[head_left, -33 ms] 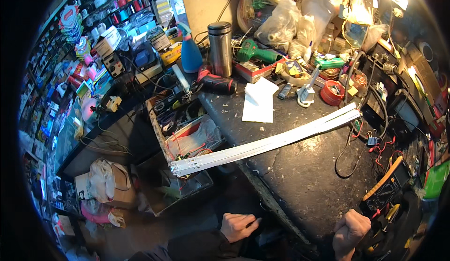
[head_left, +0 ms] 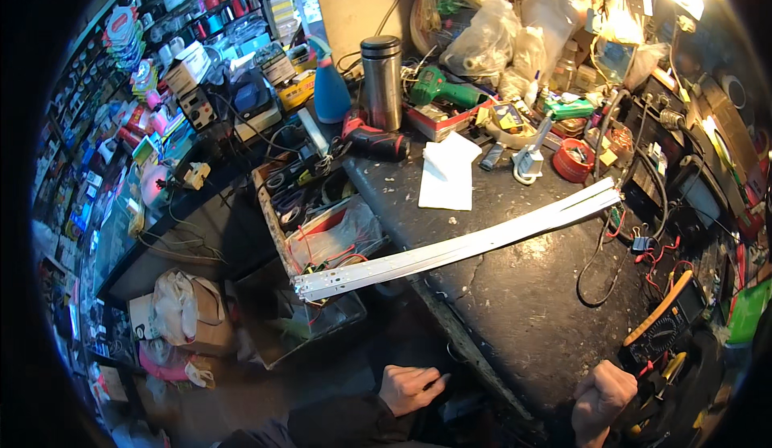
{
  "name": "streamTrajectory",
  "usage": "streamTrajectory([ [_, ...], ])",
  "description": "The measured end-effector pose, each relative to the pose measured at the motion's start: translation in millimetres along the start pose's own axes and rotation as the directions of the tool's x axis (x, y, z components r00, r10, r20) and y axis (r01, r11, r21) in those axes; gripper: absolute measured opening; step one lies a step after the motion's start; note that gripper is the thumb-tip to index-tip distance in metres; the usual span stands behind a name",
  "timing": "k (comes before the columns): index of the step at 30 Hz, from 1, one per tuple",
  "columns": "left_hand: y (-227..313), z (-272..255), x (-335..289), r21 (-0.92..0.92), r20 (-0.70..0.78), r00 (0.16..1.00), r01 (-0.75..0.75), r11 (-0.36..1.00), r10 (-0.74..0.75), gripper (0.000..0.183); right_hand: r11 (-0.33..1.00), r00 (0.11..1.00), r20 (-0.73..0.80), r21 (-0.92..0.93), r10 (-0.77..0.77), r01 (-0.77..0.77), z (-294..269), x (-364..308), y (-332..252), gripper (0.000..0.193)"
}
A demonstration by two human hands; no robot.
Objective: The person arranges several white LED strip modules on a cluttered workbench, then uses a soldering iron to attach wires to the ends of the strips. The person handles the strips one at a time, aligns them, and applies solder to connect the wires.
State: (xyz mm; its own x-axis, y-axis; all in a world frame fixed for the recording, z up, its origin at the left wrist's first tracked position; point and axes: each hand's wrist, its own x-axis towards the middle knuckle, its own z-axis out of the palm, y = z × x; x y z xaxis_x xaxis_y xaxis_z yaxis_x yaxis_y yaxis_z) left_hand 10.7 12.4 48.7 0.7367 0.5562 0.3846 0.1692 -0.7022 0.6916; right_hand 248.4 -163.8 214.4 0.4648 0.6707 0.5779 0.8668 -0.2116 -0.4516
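Note:
My left hand hangs below the front edge of the bench, fingers curled together, no object showing in it. At the bench's near right my right hand is closed in a fist, also with nothing visible in it. Neither hand touches the long white strips, which lie side by side across the bench. Their left end, dotted with small parts, sticks out over an open drawer. Closest to the right hand is a multimeter with a yellow-orange rim, red and black leads around it.
Behind the strips lie a white paper, a red-black power drill and a steel flask. A blue spray bottle, a green tool and a red round tin stand farther back. A black cable loops at right.

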Motion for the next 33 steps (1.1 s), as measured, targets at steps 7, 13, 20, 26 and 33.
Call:
streamTrajectory([
  [7, -6, 4, -4, 0.002, -0.031, 1.000, 0.001, 1.000, -0.001, 0.028, 0.999, 0.997, 0.048, -0.003, -0.053, 0.053, 0, 8, -8, 0.009],
  [13, 19, -26, 28, -0.269, -0.052, 0.997, 0.033, 0.963, -0.049, 0.020, 0.999, 0.999, 0.030, -0.025, -0.028, 0.029, 0, 1, 1, 0.014],
  [20, 46, -108, 150, 0.266, -0.249, 0.964, -0.019, 0.964, 0.088, 0.021, 0.994, 0.995, -0.018, -0.046, 0.094, -0.094, 8, -12, 14, 0.015],
  [26, 36, -113, 186, 0.367, -0.091, 0.995, 0.000, 0.930, 0.036, 0.026, 0.996, 0.996, 0.015, -0.019, 0.091, -0.091, 4, -6, 10, 0.011],
  [33, 29, -109, 183, 0.369, -0.051, 0.999, 0.023, 0.929, -0.004, 0.019, 0.997, 0.996, 0.038, -0.010, 0.080, -0.079, 3, -4, 7, 0.013],
])
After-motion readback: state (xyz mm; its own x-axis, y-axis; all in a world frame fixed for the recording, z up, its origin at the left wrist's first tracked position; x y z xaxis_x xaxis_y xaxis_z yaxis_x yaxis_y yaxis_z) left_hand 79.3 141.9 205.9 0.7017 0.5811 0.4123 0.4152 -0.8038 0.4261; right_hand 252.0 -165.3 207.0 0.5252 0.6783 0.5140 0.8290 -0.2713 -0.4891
